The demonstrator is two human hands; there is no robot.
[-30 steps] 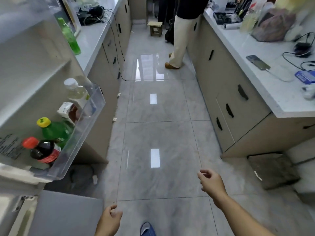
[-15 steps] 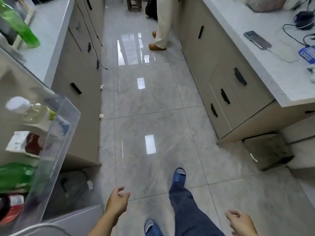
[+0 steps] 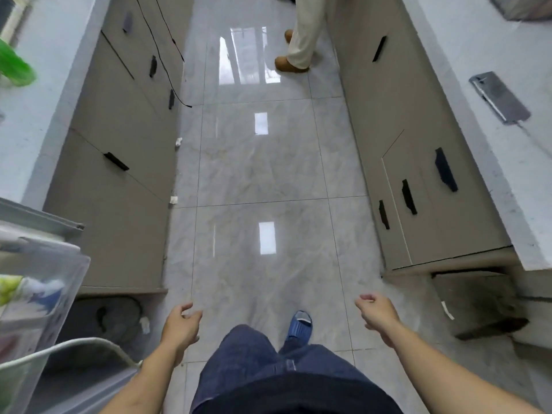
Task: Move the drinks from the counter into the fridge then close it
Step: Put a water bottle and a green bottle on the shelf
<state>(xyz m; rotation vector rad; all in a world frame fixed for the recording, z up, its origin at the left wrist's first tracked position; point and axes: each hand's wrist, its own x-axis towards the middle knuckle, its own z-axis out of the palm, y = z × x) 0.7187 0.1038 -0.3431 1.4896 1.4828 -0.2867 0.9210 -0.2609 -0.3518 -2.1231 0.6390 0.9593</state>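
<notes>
At far left a green bottle (image 3: 13, 65) stands blurred on the counter (image 3: 38, 121). Below, the clear fridge door bin (image 3: 64, 294) holds blurred drinks. Left hand (image 3: 179, 327) and right hand (image 3: 378, 313) hang loosely curled, holding nothing.

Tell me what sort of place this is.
Most likely a narrow galley kitchen: a pale counter over handled cabinets on each side of a glossy tiled floor, and an open fridge door shelf holding drinks.

Phone (image 3: 499, 97) flat on right countertop; second person's legs (image 3: 301, 31) ahead on glossy tiled floor (image 3: 263, 174)
</notes>
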